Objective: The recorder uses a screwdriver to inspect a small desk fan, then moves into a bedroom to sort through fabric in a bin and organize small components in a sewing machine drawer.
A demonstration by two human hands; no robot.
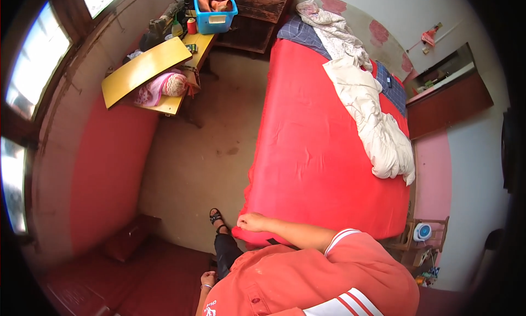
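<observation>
A red bedsheet point(323, 151) covers the bed, its near left corner under my right hand point(252, 222). The fingers of that hand are curled in at the corner and look closed on the sheet's edge; their tips are partly hidden. My left hand point(208, 279), with a band at the wrist, hangs low beside my dark trouser leg point(227, 254). Its fingers are curled in, and nothing shows in them. A crumpled cream quilt point(372, 127) lies along the bed's right side. Beyond it are a patterned cloth point(339, 31) and blue checked bedding point(304, 35).
A yellow table point(204, 45) stands at the back left, with a tilted yellow board point(145, 69), a pink cloth bundle point(159, 88) and a blue basket point(215, 21). A dark red couch point(137, 277) lies at lower left. A small fan point(422, 232) stands right of the bed.
</observation>
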